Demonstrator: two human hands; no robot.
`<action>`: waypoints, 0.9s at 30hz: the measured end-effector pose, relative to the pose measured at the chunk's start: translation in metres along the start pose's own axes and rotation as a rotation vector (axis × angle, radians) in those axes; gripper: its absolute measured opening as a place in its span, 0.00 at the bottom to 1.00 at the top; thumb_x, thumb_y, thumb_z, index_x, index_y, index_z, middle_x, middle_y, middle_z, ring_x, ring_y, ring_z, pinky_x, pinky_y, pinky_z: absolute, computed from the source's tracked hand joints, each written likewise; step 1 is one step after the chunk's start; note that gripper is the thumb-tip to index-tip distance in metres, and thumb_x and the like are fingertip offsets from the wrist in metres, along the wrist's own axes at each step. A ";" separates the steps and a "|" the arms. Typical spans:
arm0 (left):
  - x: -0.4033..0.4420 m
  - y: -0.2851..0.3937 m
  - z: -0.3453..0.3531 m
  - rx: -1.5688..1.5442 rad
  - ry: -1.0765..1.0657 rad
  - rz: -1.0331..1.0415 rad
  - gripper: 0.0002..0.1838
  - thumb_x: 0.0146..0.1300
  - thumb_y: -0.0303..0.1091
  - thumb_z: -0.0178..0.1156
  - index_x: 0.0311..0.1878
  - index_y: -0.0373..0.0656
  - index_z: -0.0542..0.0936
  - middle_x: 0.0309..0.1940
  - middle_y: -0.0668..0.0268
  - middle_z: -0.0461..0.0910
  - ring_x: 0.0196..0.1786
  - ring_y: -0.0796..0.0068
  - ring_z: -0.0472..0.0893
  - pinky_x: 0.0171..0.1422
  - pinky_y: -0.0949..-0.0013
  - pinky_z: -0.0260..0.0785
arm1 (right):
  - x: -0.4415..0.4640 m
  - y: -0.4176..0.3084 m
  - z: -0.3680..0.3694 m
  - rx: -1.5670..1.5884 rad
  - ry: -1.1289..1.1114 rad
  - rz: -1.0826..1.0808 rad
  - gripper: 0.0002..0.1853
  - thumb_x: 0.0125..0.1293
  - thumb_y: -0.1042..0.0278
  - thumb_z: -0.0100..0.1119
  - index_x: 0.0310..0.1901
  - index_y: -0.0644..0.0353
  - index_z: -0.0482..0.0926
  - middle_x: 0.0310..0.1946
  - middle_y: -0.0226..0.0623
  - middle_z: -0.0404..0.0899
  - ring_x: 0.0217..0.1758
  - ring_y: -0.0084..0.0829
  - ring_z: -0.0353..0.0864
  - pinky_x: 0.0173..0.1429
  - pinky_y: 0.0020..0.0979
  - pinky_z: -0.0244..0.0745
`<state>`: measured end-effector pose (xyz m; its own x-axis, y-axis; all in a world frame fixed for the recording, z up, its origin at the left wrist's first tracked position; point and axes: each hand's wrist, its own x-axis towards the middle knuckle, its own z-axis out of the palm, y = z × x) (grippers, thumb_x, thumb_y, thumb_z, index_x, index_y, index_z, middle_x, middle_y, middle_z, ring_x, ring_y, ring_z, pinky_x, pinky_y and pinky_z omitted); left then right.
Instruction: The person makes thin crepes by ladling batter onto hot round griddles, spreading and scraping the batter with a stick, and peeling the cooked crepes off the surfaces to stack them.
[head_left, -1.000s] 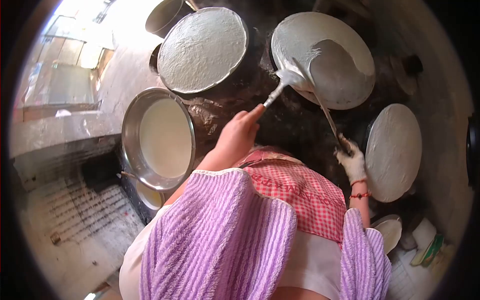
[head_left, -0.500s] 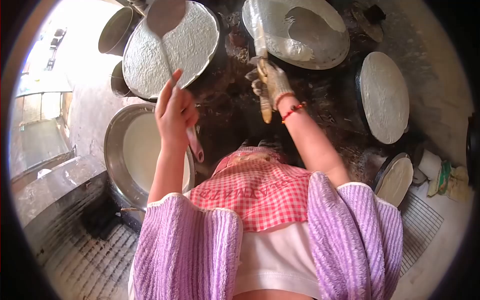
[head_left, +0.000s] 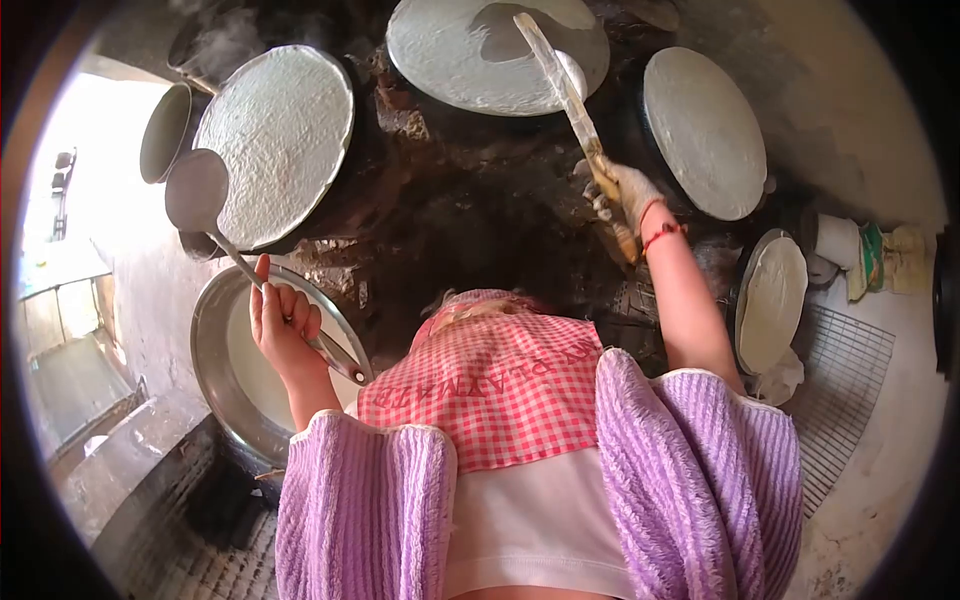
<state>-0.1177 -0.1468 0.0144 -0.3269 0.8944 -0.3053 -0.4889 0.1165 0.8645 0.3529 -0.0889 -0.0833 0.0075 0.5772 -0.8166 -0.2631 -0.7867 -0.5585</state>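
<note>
My left hand is closed around the handle of a metal ladle. The ladle's bowl is up and to the left, over the edge of the left pan. Below that hand stands a large metal basin of pale liquid batter. My right hand, in a worn glove, grips a long, flat wooden spreader coated with batter. Its blade reaches over the far griddle, where pale batter surrounds a dark bare patch. A small white mound lies beside the blade.
A batter-covered round pan steams at the left. Two more pans, a large one and a smaller one, are on the right. A wire rack lies at the far right, and a metal pot at the far left.
The ladle has come down and left, away from above the left pan's middle. The view has turned right. My right hand and spreader now sit nearer the right side of the far griddle.
</note>
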 end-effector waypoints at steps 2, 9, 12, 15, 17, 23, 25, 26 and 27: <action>-0.005 -0.002 0.015 0.000 -0.024 0.017 0.20 0.76 0.31 0.43 0.68 0.36 0.66 0.20 0.77 0.52 0.17 0.88 0.52 0.18 0.81 0.45 | 0.007 -0.030 -0.017 -0.091 0.056 -0.044 0.23 0.70 0.41 0.51 0.47 0.55 0.78 0.23 0.31 0.75 0.20 0.24 0.72 0.21 0.25 0.65; -0.021 -0.013 0.069 0.003 -0.045 0.011 0.20 0.75 0.31 0.45 0.67 0.36 0.66 0.22 0.77 0.53 0.19 0.88 0.52 0.19 0.80 0.44 | -0.024 -0.025 -0.004 -0.664 0.385 -0.502 0.25 0.68 0.40 0.53 0.37 0.58 0.78 0.19 0.37 0.79 0.18 0.31 0.80 0.23 0.35 0.72; -0.028 -0.019 0.089 0.070 -0.016 0.018 0.20 0.76 0.33 0.45 0.67 0.35 0.66 0.21 0.78 0.53 0.19 0.90 0.52 0.20 0.80 0.43 | -0.022 0.029 -0.018 -0.897 0.556 -0.811 0.20 0.69 0.44 0.54 0.36 0.56 0.76 0.20 0.37 0.79 0.12 0.29 0.75 0.17 0.31 0.69; -0.025 -0.031 0.097 0.058 -0.039 -0.019 0.20 0.76 0.32 0.46 0.67 0.36 0.67 0.22 0.78 0.53 0.20 0.89 0.52 0.20 0.80 0.43 | -0.004 -0.002 -0.046 -0.244 0.341 -0.191 0.24 0.67 0.36 0.53 0.32 0.52 0.72 0.16 0.31 0.75 0.10 0.26 0.70 0.13 0.30 0.60; -0.022 -0.038 0.104 0.030 -0.052 -0.050 0.20 0.75 0.32 0.46 0.67 0.37 0.68 0.22 0.77 0.52 0.20 0.88 0.52 0.20 0.80 0.43 | 0.024 -0.050 -0.047 -0.224 0.254 -0.240 0.26 0.65 0.32 0.53 0.31 0.50 0.72 0.16 0.30 0.74 0.11 0.26 0.70 0.13 0.29 0.59; -0.026 -0.039 0.117 0.042 -0.106 -0.064 0.22 0.76 0.34 0.47 0.68 0.34 0.65 0.22 0.78 0.53 0.20 0.90 0.52 0.20 0.80 0.43 | 0.132 -0.138 -0.033 -0.382 0.222 -0.333 0.22 0.67 0.43 0.55 0.41 0.59 0.76 0.20 0.34 0.78 0.13 0.25 0.72 0.13 0.29 0.63; -0.029 -0.032 0.110 0.069 -0.113 -0.033 0.22 0.76 0.34 0.47 0.68 0.34 0.65 0.23 0.79 0.53 0.21 0.90 0.52 0.21 0.81 0.43 | 0.094 -0.132 -0.025 -0.313 0.227 -0.462 0.22 0.66 0.50 0.60 0.55 0.56 0.73 0.25 0.33 0.80 0.14 0.22 0.71 0.13 0.26 0.62; -0.031 -0.028 0.104 0.073 -0.111 -0.023 0.23 0.76 0.35 0.47 0.68 0.34 0.65 0.23 0.79 0.53 0.21 0.90 0.52 0.21 0.81 0.43 | 0.037 -0.120 -0.011 -0.188 0.210 -0.539 0.26 0.65 0.53 0.63 0.62 0.53 0.71 0.28 0.32 0.81 0.14 0.21 0.70 0.13 0.24 0.62; -0.030 -0.024 0.101 0.089 -0.047 -0.002 0.21 0.75 0.33 0.46 0.68 0.35 0.66 0.21 0.78 0.54 0.18 0.89 0.53 0.18 0.81 0.44 | 0.021 -0.111 -0.019 -0.129 0.247 -0.578 0.31 0.65 0.55 0.64 0.69 0.47 0.66 0.32 0.30 0.81 0.14 0.19 0.68 0.13 0.23 0.61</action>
<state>-0.0147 -0.1332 0.0431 -0.2864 0.9131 -0.2903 -0.4152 0.1547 0.8965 0.4005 0.0061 -0.0413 0.3399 0.8606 -0.3793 -0.0315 -0.3926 -0.9192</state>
